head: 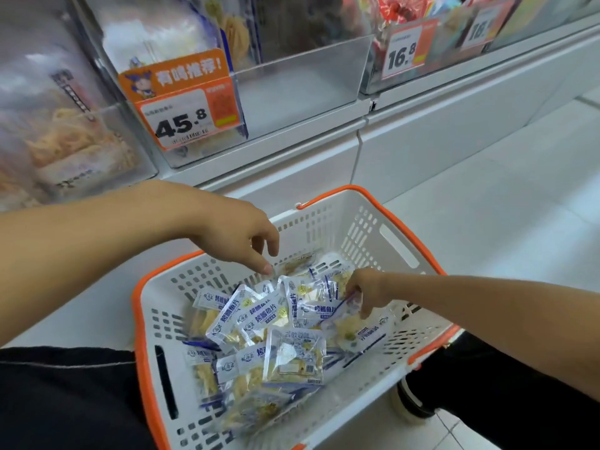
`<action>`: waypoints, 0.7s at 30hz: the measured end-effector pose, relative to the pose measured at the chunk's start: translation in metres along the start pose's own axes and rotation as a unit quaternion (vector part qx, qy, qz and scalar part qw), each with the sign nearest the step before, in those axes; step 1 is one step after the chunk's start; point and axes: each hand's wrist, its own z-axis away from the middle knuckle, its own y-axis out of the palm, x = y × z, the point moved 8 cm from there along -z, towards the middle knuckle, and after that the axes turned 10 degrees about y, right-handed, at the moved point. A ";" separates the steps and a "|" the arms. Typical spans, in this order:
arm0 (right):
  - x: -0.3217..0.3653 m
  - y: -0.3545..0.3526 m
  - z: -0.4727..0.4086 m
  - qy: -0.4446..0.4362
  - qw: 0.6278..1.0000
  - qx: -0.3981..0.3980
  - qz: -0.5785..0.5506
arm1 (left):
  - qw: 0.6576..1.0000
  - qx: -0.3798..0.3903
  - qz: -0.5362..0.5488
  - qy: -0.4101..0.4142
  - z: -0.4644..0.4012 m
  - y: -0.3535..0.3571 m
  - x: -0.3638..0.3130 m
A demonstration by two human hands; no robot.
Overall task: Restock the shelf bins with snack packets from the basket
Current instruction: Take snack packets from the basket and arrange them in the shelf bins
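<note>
A white basket with an orange rim (140, 306) stands on the floor in front of me, holding several blue-and-white snack packets (259, 316). My left hand (243, 238) hovers over the basket's far side, fingers hanging loosely, the fingertips just above the pile and holding nothing. My right hand (367, 293) is down in the basket at the right and pinches the edge of a snack packet (355, 332), which is blurred. Above stands a clear shelf bin (302, 89) with a 45.8 price tag (188, 115); its right part looks bare.
A clear bin of pale snack packs (55, 125) is at the left, and a bin with red packets and a 16.8 tag (402, 50) at the right. The white shelf base (422, 134) runs behind the basket. My dark-trousered knees flank it, a shoe (412, 404) lower right.
</note>
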 end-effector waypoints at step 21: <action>0.144 -0.314 0.229 -0.308 0.916 -0.169 -0.192 | 0.547 -0.679 0.486 0.052 0.136 -0.108 0.057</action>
